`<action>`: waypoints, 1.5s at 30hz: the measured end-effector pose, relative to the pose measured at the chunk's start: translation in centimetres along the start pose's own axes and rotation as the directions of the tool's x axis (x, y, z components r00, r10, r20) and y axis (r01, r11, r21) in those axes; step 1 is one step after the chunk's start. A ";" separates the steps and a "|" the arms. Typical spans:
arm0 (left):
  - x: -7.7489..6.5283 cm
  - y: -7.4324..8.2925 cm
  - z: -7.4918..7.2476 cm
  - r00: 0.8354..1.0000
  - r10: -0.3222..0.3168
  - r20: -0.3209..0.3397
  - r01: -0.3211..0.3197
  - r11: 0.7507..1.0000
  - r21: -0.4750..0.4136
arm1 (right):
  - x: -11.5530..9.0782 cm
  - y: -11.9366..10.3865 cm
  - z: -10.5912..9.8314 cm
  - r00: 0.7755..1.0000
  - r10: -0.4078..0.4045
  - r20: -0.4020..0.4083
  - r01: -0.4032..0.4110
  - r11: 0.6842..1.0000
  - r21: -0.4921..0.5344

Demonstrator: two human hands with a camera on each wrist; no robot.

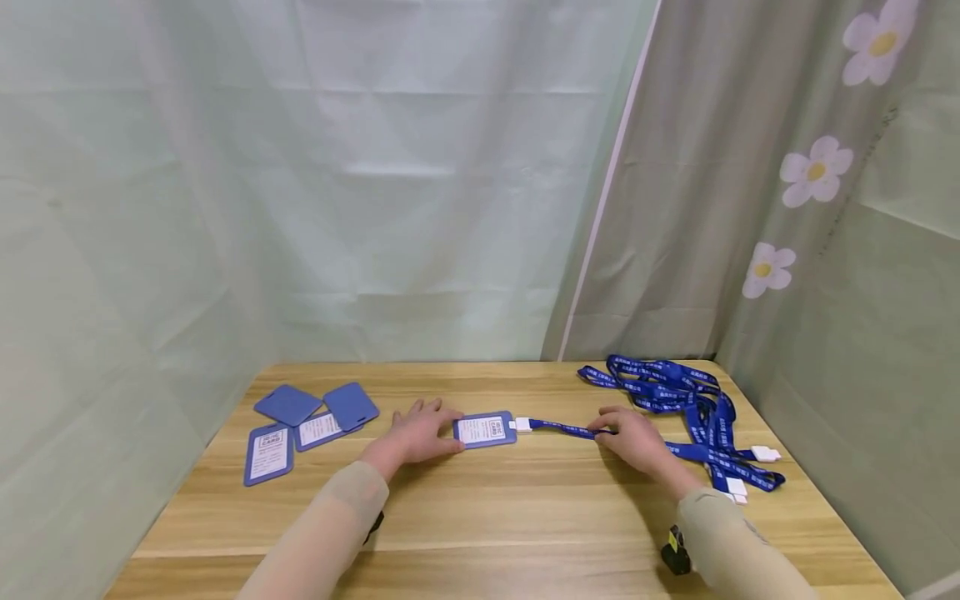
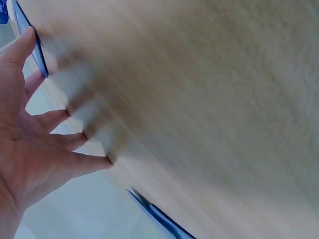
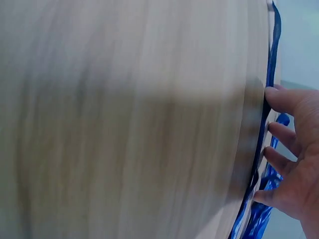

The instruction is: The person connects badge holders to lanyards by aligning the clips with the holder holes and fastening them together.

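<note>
A blue ID card holder (image 1: 485,430) with a white card lies in the middle of the table, its clip end toward the right. My left hand (image 1: 424,431) holds its left end, thumb and index finger at opposite corners, the other fingers spread on the wood. A white clip (image 1: 522,425) joins the holder to a blue lanyard (image 1: 558,427) with white print. Farther along the strap, my right hand (image 1: 632,437) pinches it between thumb and index finger. In the right wrist view the thumb lies against the strap (image 3: 272,55), and the other fingertips rest near the table.
Several more blue card holders (image 1: 269,455) lie at the left, some overlapping. A tangled pile of blue lanyards (image 1: 663,385) with white clips (image 1: 765,453) covers the right side of the wooden table (image 1: 480,533). Curtains (image 1: 450,183) hang behind it.
</note>
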State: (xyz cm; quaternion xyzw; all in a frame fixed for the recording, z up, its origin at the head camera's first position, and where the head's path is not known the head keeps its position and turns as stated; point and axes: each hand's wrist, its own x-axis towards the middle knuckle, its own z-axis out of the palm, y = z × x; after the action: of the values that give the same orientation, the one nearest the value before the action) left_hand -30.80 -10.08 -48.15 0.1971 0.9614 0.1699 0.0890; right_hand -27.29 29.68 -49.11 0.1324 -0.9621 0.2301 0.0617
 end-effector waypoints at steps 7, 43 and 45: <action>0.2 0.5 0.0 0.999 -0.026 -0.036 0.026 1.000 0.012 | -1.0 0.5 -0.6 1.000 0.019 -0.004 -0.019 0.999 -0.048; 0.6 4.6 2.4 0.955 0.294 -0.025 -0.279 0.927 0.251 | -6.0 -1.4 0.6 0.986 -0.138 0.092 0.156 0.958 -0.240; 0.8 5.2 2.8 0.956 0.292 -0.021 -0.277 0.924 0.263 | -5.8 -1.9 0.7 0.985 -0.138 0.101 0.158 0.960 -0.231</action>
State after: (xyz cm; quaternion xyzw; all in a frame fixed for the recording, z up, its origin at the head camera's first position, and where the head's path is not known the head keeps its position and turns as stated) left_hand -28.99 -4.43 -48.94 0.3393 0.9387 0.0609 0.0084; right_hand -21.28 29.04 -50.00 0.2051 -0.9719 0.1022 0.0536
